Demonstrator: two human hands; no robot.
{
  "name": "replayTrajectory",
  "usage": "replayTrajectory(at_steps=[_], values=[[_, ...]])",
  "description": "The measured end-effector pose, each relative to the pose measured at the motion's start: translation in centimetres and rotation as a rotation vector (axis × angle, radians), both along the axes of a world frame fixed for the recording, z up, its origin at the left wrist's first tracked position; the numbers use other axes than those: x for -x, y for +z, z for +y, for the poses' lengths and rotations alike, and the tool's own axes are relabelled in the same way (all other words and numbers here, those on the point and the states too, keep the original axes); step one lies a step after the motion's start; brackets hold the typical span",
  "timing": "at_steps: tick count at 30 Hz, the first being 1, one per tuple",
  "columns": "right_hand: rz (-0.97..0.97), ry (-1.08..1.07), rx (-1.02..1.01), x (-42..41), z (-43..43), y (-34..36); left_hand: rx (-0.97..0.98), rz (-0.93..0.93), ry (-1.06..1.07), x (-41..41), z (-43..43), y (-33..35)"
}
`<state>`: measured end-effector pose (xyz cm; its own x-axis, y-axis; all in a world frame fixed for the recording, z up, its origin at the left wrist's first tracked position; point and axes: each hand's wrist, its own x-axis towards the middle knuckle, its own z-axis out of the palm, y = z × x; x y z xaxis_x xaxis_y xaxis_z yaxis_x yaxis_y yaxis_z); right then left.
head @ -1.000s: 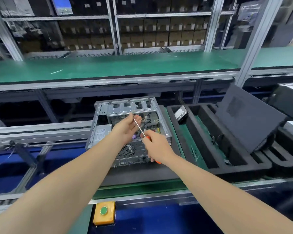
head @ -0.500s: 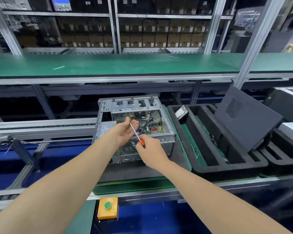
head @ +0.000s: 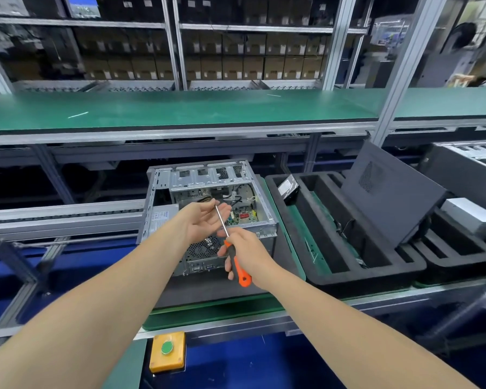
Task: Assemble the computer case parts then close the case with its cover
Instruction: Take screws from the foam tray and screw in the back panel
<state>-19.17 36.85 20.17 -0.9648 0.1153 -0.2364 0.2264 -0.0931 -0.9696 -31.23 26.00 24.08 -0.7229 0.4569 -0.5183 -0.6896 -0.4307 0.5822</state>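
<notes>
1. The right hand (head: 250,255) is closed around the orange handle of a screwdriver (head: 239,272), whose thin metal shaft points up and away towards the left hand.
2. The left hand (head: 204,221) is palm up with its fingers loosely extended. The tip of the shaft lies against its fingertips near the thumb; I cannot tell whether anything small sits between them.
3. Both hands hover over the computer case (head: 202,175), which lies open-side up on a dark mat (head: 208,290), with its circuit board and cables showing.
4. Just right of the case is a black foam tray (head: 348,279). The dark cover (head: 390,192) leans tilted in it, and a drive (head: 288,188) stands at its far left corner.
5. A yellow box with a green button (head: 167,350) sits at the near edge, and a long green shelf (head: 180,108) runs behind.
</notes>
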Motion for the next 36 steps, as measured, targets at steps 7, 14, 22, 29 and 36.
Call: replayTrajectory(at_steps=[7, 14, 22, 29, 36], values=[[0.004, -0.016, 0.044, -0.1, -0.1, -0.7, 0.038, 0.03, -0.026, -0.1, -0.4, -0.5], [0.012, -0.043, 0.101, 0.2, -0.2, -1.3, 0.123, 0.088, -0.077, 0.4, -1.2, -1.0], [0.024, -0.064, 0.17, 0.4, 1.6, -1.7, 1.088, 0.871, -0.115, 4.3, -2.3, -1.2], [0.032, -0.072, 0.159, 0.3, 3.6, -2.2, 1.546, 1.089, -0.967, 6.4, -0.2, -2.6], [0.02, -0.058, 0.177, 1.2, 5.0, -2.4, 1.755, 0.826, -0.821, 8.6, 1.9, -5.1]])
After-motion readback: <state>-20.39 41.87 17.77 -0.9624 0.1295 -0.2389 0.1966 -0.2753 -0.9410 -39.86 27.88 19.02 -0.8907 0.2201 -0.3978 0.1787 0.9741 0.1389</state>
